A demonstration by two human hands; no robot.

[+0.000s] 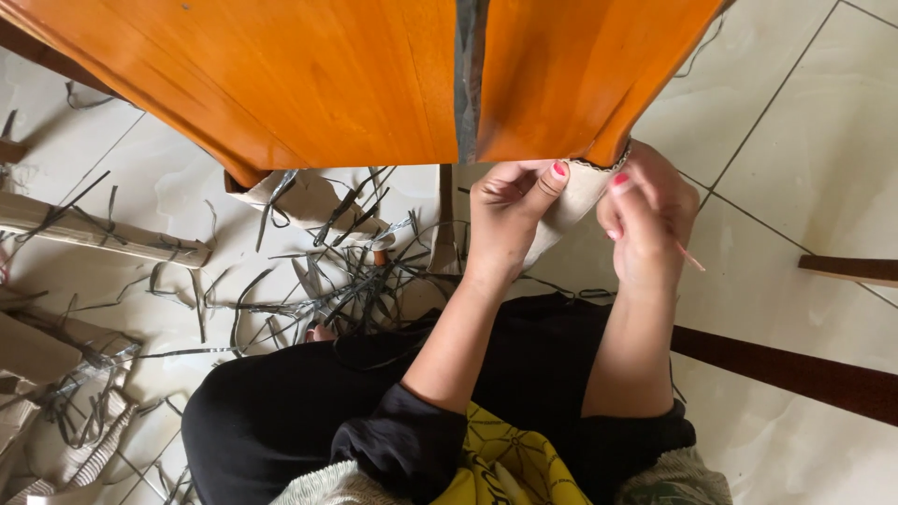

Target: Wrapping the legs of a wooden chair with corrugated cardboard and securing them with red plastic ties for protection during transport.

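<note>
My left hand (510, 220) and my right hand (647, 224) both pinch a pale piece of cardboard (575, 198) just below the edge of an orange wooden tabletop (281, 75). The cardboard's scalloped upper edge sits against the table's rim. A thin pinkish stick (690, 255) pokes out from my right hand's fingers. My lap, in black cloth (299, 411), is below the hands.
Several dark grey strips (346, 281) lie tangled on the pale tiled floor (804, 140) under the table. Cardboard pieces (103, 238) lie at the left. A dark wooden bar (795, 374) and another wooden piece (847, 269) are at the right.
</note>
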